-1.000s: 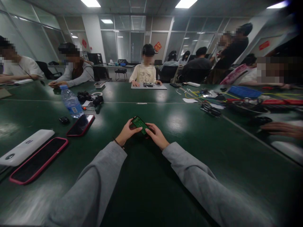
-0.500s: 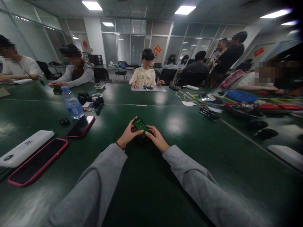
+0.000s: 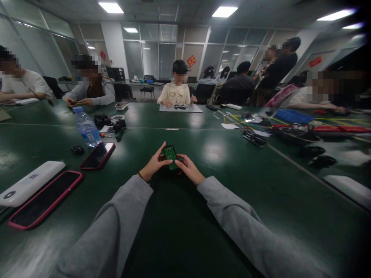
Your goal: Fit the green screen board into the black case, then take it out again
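A small, flat, black-framed device with a green face [image 3: 171, 153] is held just above the table in front of me, its face towards me. Pale marks show on the green; whether it is a lit screen or a circuit board I cannot tell. My left hand [image 3: 155, 164] grips its left side, thumb on the lower front. From the other side, my right hand [image 3: 188, 166] is closed around the lower right edge, its thumb also on the front. The fingers behind the device are mostly hidden.
On the dark green table [image 3: 185, 231], a water bottle [image 3: 87, 127], two red-edged phones [image 3: 97, 156] and a white device [image 3: 31, 183] lie left. Tangled cables and tools [image 3: 253, 137] and a blue tray [image 3: 294, 116] are right. A person [image 3: 176, 90] sits opposite; others sit around.
The device has turned more upright in my hands, and its top edge has swung slightly rightwards. Both hands keep hold of it. The view has shifted a little.
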`<state>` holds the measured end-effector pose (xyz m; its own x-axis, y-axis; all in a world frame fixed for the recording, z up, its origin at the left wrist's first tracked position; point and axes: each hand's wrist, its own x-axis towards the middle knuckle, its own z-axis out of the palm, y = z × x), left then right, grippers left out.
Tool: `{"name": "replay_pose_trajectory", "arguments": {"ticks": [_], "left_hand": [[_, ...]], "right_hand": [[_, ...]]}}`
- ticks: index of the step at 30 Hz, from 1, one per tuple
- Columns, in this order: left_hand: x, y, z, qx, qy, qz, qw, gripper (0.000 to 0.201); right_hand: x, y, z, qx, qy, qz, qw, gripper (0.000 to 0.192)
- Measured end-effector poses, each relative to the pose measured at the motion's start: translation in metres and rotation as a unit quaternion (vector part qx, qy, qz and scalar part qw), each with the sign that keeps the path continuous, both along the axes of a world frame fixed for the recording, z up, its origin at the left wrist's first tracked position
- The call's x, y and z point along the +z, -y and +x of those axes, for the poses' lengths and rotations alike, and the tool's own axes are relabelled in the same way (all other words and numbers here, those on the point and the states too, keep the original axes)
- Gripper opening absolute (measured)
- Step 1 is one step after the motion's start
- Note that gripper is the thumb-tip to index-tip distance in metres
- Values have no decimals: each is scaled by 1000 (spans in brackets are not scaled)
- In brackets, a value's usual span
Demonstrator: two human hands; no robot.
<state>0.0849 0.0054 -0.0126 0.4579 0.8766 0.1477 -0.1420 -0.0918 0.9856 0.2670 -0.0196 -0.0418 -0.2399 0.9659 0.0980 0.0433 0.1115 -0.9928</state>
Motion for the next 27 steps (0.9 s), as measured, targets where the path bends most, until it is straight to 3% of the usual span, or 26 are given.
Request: {"name": "replay_pose_trajectory", "arguments": {"ticks": [8,27], "left_hand": [[-2,-2,0,-29,8,11,999,88],[-3,1,0,-36,16,27,999,85]], "right_hand": [[2,0,-1,-13,-6,9,1000,52],[-2,-2,-2,-18,0,47,999,53]]}}
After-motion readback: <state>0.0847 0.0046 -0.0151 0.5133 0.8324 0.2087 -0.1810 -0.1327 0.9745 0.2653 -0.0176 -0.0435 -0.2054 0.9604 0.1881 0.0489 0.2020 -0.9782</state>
